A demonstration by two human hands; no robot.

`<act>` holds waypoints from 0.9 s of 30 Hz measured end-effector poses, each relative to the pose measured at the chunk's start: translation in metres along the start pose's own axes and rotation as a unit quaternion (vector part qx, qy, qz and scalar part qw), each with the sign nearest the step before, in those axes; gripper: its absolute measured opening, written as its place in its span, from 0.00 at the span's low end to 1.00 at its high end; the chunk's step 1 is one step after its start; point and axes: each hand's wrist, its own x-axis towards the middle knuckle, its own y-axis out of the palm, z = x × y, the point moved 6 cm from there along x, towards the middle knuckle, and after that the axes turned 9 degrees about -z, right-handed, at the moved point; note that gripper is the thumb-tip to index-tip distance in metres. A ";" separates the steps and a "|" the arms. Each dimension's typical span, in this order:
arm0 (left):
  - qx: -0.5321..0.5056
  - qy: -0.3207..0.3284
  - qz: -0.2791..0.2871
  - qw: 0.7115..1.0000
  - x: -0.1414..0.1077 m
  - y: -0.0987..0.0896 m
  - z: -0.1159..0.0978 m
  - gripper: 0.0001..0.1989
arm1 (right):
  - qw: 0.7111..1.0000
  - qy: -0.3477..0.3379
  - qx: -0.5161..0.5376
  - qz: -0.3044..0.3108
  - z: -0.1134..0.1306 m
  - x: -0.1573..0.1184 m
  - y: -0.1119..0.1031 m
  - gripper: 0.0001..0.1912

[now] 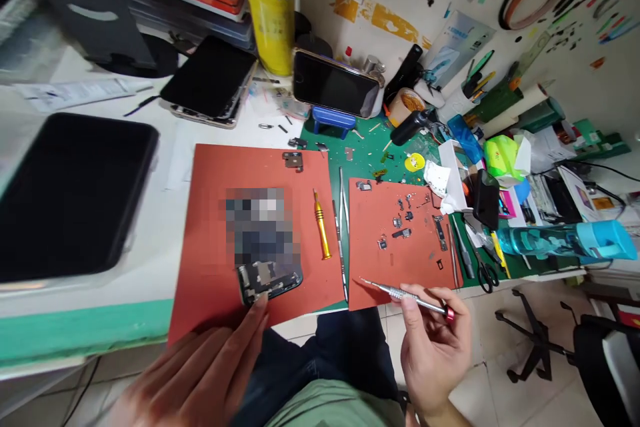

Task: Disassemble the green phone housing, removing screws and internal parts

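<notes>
A phone body [270,277], its upper part blurred out, lies opened on the left red mat [210,213]. My left hand [200,373] touches its bottom edge with an extended index finger, the other fingers lying together beside it. In my right hand [435,347] a silver screwdriver with a red cap [407,295] is held between thumb and fingers, its tip pointing left over the right red mat [370,233]. A gold screwdriver [321,227] and metal tweezers [342,233] lie between the phone body and the right mat. Small phone parts [401,233] are scattered on the right mat.
A large black tablet-like device [75,193] is at the left. Behind the mats stand a phone [335,83] on a blue holder [333,121] and a yellow can [273,20]. Scissors [486,273] and a blue bottle [560,240] lie at the right.
</notes>
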 end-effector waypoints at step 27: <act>-0.159 -0.080 0.066 0.982 0.009 -0.008 0.000 0.12 | 0.925 0.286 0.157 0.192 0.017 -0.044 0.074 0.17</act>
